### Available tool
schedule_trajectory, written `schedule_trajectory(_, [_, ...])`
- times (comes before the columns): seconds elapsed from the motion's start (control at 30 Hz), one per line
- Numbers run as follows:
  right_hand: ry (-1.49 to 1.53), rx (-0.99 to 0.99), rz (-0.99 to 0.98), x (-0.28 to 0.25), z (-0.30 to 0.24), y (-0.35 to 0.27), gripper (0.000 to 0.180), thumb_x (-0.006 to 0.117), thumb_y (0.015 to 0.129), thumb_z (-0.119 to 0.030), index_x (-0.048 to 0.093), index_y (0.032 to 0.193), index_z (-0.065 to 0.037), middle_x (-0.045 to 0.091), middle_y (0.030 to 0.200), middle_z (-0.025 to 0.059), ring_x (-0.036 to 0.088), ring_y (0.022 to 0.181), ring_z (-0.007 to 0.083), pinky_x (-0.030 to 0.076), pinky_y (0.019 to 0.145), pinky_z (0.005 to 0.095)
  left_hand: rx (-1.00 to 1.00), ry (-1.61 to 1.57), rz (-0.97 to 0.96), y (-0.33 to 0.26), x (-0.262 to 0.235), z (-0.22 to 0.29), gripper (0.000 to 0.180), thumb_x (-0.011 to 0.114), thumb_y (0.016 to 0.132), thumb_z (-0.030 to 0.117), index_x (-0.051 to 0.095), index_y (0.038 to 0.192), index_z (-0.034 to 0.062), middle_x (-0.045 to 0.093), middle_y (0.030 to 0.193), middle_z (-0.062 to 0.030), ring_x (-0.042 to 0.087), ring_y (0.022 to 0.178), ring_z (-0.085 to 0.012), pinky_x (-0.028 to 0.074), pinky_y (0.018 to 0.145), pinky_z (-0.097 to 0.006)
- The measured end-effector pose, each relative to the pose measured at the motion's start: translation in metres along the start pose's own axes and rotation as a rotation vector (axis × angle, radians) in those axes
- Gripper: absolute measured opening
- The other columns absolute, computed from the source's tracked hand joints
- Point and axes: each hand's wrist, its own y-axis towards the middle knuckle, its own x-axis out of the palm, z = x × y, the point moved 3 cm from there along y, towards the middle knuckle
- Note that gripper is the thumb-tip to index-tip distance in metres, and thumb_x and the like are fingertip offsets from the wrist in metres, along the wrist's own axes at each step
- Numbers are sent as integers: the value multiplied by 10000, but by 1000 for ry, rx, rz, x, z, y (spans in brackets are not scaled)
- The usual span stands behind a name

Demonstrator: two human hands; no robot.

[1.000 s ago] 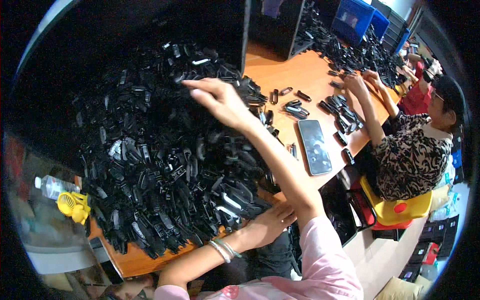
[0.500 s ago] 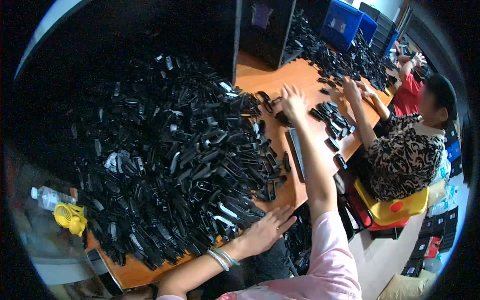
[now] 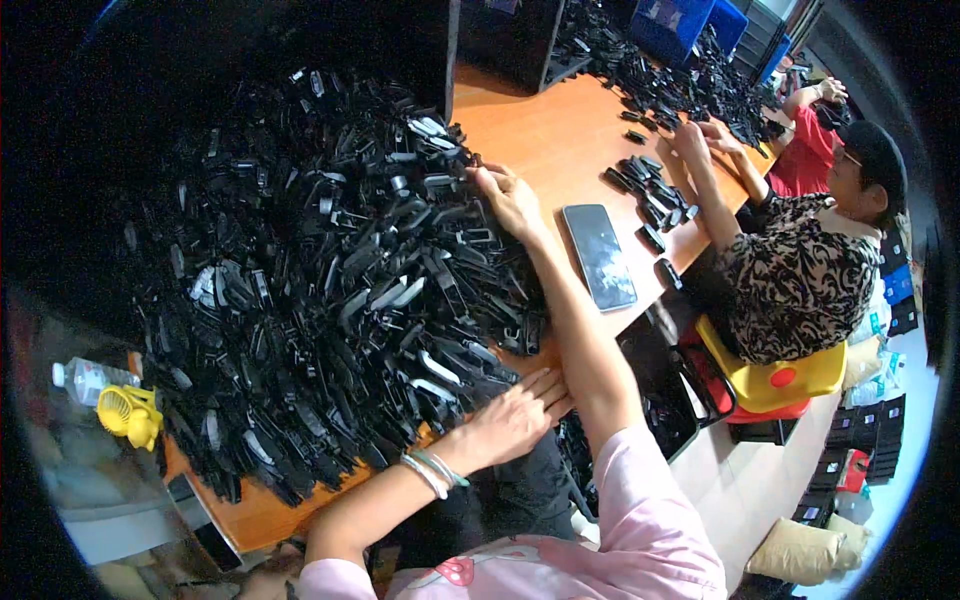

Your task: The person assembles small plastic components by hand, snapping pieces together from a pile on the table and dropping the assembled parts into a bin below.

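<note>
A big heap of small black plastic parts [image 3: 330, 270] covers the left side of the orange-brown table [image 3: 540, 115]. My right hand [image 3: 512, 203] is at the heap's right edge, its fingers bent in against dark pieces there. Whatever they grip is hidden among the parts. Lower down, my left hand [image 3: 515, 412] lies palm down by the table's near edge, fingers stretched out, holding nothing. White and pale green bands circle its wrist. Right of my right forearm lies a smartphone [image 3: 599, 257] with a dark, glossy screen.
Across the table a person [image 3: 800, 260] in a patterned shirt handles black parts beside a small group of them [image 3: 650, 190]. Blue bins [image 3: 672, 28] and more parts stand behind. A yellow fan [image 3: 130, 415] and a bottle [image 3: 92, 378] are at the left; a yellow stool [image 3: 775, 380] is right.
My right hand has moved left from mid-table to the heap's edge. Loose parts beside the heap now lie against it, and the phone is uncovered. My left hand stays by the edge.
</note>
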Motion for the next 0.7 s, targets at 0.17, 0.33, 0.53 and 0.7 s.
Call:
schedule_trajectory(0.17, [-12,76,130,5,-10,-25,449,412,916,-453,652,1072,-107,584,1162,104,554,1052,313,423,890,379,32,-27,49,-8,7,-2,235,557,737,114,586,949,15,596,925,-180,577,875,-343,469,807,-409])
schedule_trajectory(0.33, [70,113,115,8,-30,-47,441,358,950,-406,600,1144,-92,567,1154,168,527,1083,320,391,935,368,13,78,81,-11,27,-11,226,540,761,129,597,909,-32,623,920,-218,589,884,-355,455,835,-427])
schedule_trajectory(0.53, [74,-11,188,9,-36,-75,445,367,962,-354,499,1248,-39,500,1240,206,452,1175,341,335,1006,387,132,162,154,-5,22,-5,249,526,788,145,606,926,-47,629,910,-218,591,900,-351,451,842,-431])
schedule_trajectory(0.7, [100,-112,236,3,-41,-91,437,385,963,-317,462,1283,-29,458,1295,217,435,1199,341,312,1027,381,65,260,97,-9,18,-5,222,521,849,215,608,853,11,628,858,-166,597,841,-312,493,761,-391])
